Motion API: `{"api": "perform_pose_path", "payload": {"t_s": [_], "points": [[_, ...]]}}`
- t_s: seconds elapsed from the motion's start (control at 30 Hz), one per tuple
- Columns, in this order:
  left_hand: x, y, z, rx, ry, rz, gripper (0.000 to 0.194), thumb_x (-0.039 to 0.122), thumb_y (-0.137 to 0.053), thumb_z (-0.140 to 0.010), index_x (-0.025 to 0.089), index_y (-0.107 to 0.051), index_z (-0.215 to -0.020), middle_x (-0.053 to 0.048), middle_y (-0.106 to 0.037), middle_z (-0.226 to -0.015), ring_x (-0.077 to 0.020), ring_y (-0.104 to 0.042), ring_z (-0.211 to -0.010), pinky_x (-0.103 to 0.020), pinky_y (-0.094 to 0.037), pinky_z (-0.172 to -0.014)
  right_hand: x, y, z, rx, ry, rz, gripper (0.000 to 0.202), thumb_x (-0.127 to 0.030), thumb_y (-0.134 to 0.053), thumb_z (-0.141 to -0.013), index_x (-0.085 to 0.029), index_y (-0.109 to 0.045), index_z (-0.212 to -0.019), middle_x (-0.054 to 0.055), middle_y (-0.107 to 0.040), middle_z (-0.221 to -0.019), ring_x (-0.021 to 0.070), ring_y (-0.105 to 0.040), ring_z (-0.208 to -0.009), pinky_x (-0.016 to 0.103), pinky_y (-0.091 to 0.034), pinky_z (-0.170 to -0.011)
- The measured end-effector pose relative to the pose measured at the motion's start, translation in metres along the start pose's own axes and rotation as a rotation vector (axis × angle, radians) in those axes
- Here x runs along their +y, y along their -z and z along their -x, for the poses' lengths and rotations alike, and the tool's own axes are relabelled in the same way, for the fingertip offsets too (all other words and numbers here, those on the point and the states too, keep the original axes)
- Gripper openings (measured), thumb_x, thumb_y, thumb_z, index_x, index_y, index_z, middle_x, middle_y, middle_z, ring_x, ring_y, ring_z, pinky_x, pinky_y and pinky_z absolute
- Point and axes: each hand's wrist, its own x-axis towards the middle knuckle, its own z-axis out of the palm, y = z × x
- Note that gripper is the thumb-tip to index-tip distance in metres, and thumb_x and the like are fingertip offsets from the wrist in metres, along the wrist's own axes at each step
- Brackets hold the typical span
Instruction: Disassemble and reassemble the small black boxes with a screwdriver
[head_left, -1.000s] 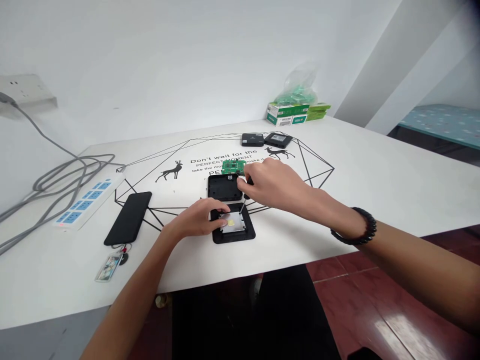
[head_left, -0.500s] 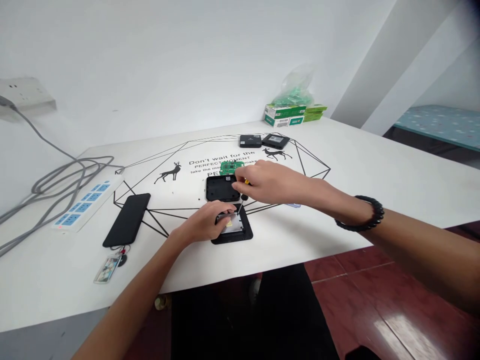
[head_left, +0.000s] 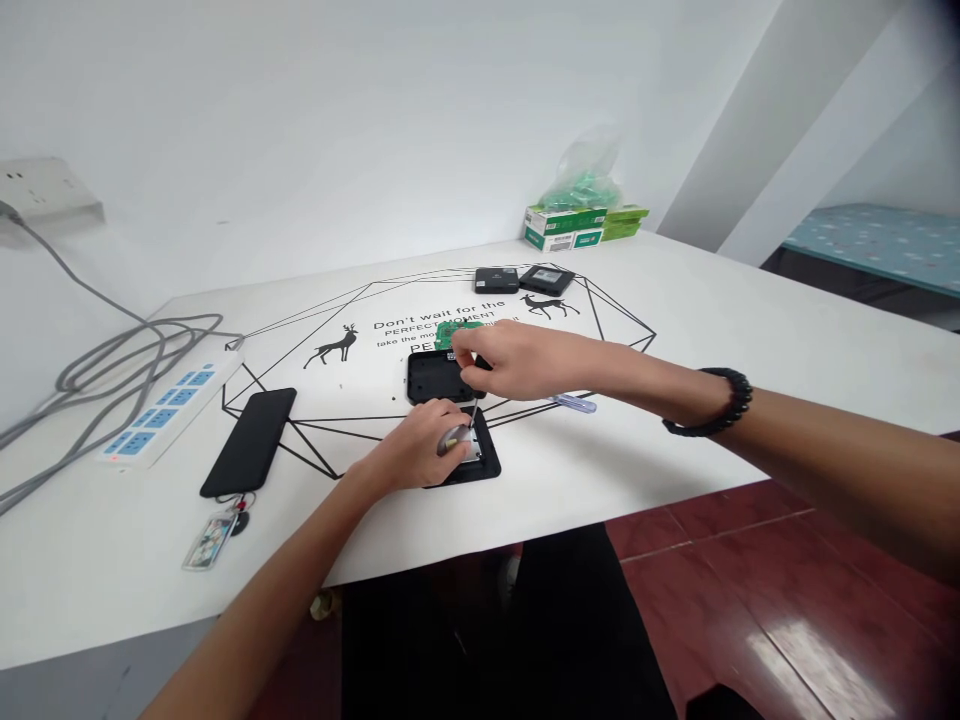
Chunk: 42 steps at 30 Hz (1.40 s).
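- Found just below centre of frame: black case half (head_left: 491, 465), lying flat on white table (head_left: 712, 340), with silvery plate (head_left: 475, 450) inside, partly covered by fingers.
- Noted at left hand (head_left: 420, 445): thumb and fingers curved over left part of silvery plate, with only a small gap between. Cannot tell whether pinching plate or merely pressing on it.
- Noted at right hand (head_left: 517, 360), centre of frame: fingers closed around dark handle of screwdriver (head_left: 474, 412). Shaft pointing down toward upper edge of plate, beside left fingertips. Cannot confirm contact at tip.
- Observed on right wrist: black bead bracelet (head_left: 721, 402).
- Located just above the work, at centre: second black case half (head_left: 431, 378), open side up, partly behind right hand. Located beyond it: green circuit board (head_left: 448, 334), also partly hidden.
- Recorded right of centre, under right forearm: pale violet item (head_left: 576, 403), nature unclear.
- Recorded in upper centre: two flat black enclosures (head_left: 496, 281), side by side.
- Recorded at upper right: green-and-white boxes (head_left: 566, 222), with plastic bag (head_left: 587, 185) on top.
- Recorded at left of frame: black phone (head_left: 249, 442), power strip (head_left: 171, 412), coiled grey cable.
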Motion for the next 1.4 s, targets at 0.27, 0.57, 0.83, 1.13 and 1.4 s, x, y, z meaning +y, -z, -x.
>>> {"api": "perform_pose_path", "payload": {"t_s": [0.27, 0.57, 0.83, 1.13, 1.4], "points": [[-0.005, -0.002, 0.000, 0.017, 0.005, 0.035, 0.022, 0.030, -0.058, -0.094, 0.021, -0.066, -0.112, -0.011, -0.069, -0.110, -0.0279, -0.064, -0.105, -0.043, -0.053, -0.095, -0.003, 0.007, -0.001, -0.060, -0.026, 0.080, 0.019, -0.042, -0.051, -0.094, -0.022, -0.050, -0.094, 0.001, -0.056, -0.068, 0.0177, -0.050, -0.060, 0.032, -0.030, -0.057], [-0.002, 0.002, -0.001, 0.013, -0.011, 0.054, 0.019, 0.030, -0.058, -0.093, 0.019, -0.065, -0.107, -0.012, -0.069, -0.105, -0.0265, -0.064, -0.096, -0.042, -0.054, -0.088, -0.006, 0.002, -0.005, 0.004, 0.019, 0.093, 0.018, -0.037, -0.048, -0.094, -0.020, -0.054, -0.094, 0.003, -0.056, -0.067, 0.0185, -0.049, -0.062, 0.032, -0.030, -0.059], [-0.006, -0.002, 0.000, 0.001, 0.000, 0.043, 0.024, 0.032, -0.057, -0.094, 0.020, -0.064, -0.115, -0.011, -0.068, -0.111, -0.0277, -0.064, -0.102, -0.043, -0.052, -0.093, -0.004, 0.002, -0.004, 0.050, -0.036, 0.159, 0.021, -0.034, -0.046, -0.094, -0.019, -0.058, -0.102, 0.003, -0.055, -0.064, 0.0191, -0.047, -0.060, 0.033, -0.028, -0.059], [-0.007, -0.002, -0.001, -0.051, 0.017, 0.023, 0.032, 0.033, -0.054, -0.097, 0.019, -0.064, -0.124, -0.013, -0.066, -0.119, -0.0291, -0.062, -0.110, -0.045, -0.050, -0.099, 0.001, 0.001, -0.001, 0.047, 0.023, 0.128, 0.020, -0.031, -0.049, -0.094, -0.018, -0.055, -0.109, 0.003, -0.058, -0.068, 0.0188, -0.048, -0.062, 0.032, -0.029, -0.060], [-0.006, -0.001, 0.000, -0.034, 0.010, 0.048, 0.030, 0.032, -0.055, -0.097, 0.018, -0.065, -0.122, -0.013, -0.066, -0.118, -0.0285, -0.062, -0.110, -0.044, -0.050, -0.099, 0.005, 0.000, 0.000, 0.054, 0.056, 0.063, 0.022, -0.033, -0.052, -0.093, -0.020, -0.051, -0.111, 0.002, -0.059, -0.071, 0.0182, -0.049, -0.062, 0.031, -0.029, -0.059]]}}
